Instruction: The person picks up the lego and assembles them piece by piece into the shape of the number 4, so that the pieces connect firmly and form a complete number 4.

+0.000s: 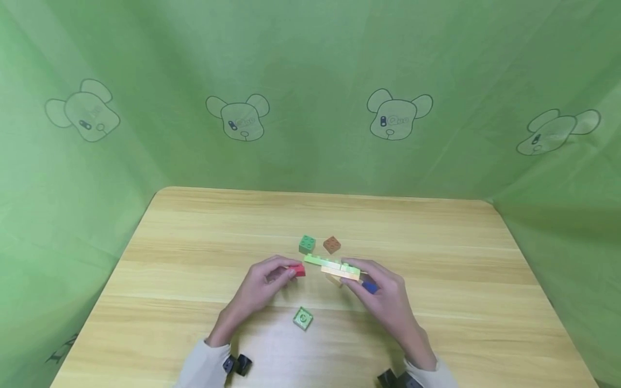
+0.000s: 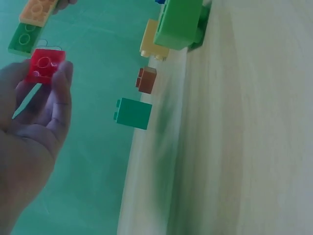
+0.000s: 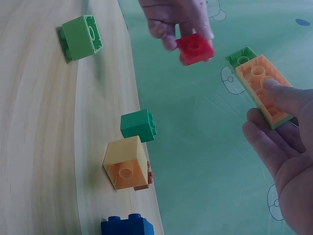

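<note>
My left hand (image 1: pixel 264 281) pinches a small red toy brick (image 1: pixel 299 270) between thumb and fingers; its hollow underside shows in the left wrist view. Across from it, my right hand (image 1: pixel 386 289) grips a joined piece by its right end. That piece has light green (image 1: pixel 316 261) on top, studs up, and an orange brick (image 1: pixel 335 272) beneath. The green part sticks out past the orange one toward the left hand. Whether the green is one brick or two, I cannot tell. The red brick and the joined piece are apart, both held above the wooden table (image 1: pixel 204 226).
Behind the hands stand a dark green brick (image 1: pixel 306 244) and a brown brick (image 1: pixel 332 244). A light green brick (image 1: pixel 303 318) lies on its side nearer me. A yellow brick (image 3: pixel 124 152) and a blue brick (image 1: pixel 370 286) are partly hidden by my right hand in the head view.
</note>
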A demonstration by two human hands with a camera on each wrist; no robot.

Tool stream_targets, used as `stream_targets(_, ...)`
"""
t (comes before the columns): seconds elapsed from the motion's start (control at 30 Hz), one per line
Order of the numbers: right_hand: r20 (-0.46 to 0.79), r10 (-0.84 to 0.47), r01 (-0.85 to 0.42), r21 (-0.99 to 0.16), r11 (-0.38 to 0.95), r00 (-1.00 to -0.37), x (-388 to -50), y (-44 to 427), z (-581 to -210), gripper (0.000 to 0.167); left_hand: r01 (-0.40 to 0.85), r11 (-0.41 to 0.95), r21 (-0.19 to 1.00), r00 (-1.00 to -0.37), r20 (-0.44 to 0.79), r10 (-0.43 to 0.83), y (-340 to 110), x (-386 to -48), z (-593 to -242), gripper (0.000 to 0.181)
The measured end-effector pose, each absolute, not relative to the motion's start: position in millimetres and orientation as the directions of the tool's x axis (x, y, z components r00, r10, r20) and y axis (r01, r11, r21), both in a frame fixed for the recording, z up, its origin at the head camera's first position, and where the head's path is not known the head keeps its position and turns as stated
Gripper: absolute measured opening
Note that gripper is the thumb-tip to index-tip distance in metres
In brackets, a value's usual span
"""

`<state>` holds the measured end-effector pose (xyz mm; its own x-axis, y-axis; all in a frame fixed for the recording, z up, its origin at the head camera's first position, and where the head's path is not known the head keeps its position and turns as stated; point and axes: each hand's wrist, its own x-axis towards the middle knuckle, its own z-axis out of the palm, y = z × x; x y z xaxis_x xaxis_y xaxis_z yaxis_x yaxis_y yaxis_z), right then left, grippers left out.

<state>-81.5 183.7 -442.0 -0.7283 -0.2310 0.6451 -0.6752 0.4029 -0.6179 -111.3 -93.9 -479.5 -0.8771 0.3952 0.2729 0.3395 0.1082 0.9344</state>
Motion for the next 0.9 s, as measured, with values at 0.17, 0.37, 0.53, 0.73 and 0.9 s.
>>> stream_targets(0.17, 0.596, -0.216, -0.628, -0.673, 0.391, -0.774, -80, 185, -442, 0.044, 0.399, 0.03, 0.916, -0.856, 0.361, 0.37, -92, -110, -477, 0.02)
stream_targets(0.37, 0.578, -0.212, -0.611, -0.692, 0.384, -0.788, -80, 185, -441, 0.042, 0.479, 0.028, 0.877, -0.823, 0.438, 0.362, -90, -109, -473, 0.024)
stream_targets(0.53, 0.577, -0.215, -0.611, -0.692, 0.385, -0.788, -80, 185, -441, 0.042, 0.529, 0.031, 0.848, -0.804, 0.489, 0.337, -90, -109, -470, 0.028)
stream_targets(0.73, 0.595, -0.21, -0.625, -0.679, 0.386, -0.776, -79, 184, -441, 0.045, 0.534, -0.01, 0.846, -0.804, 0.511, 0.305, -89, -108, -466, 0.027)
stream_targets(0.9, 0.634, -0.215, -0.662, -0.648, 0.377, -0.743, -80, 183, -442, 0.048, 0.581, 0.006, 0.814, -0.783, 0.556, 0.277, -87, -108, -464, 0.023)
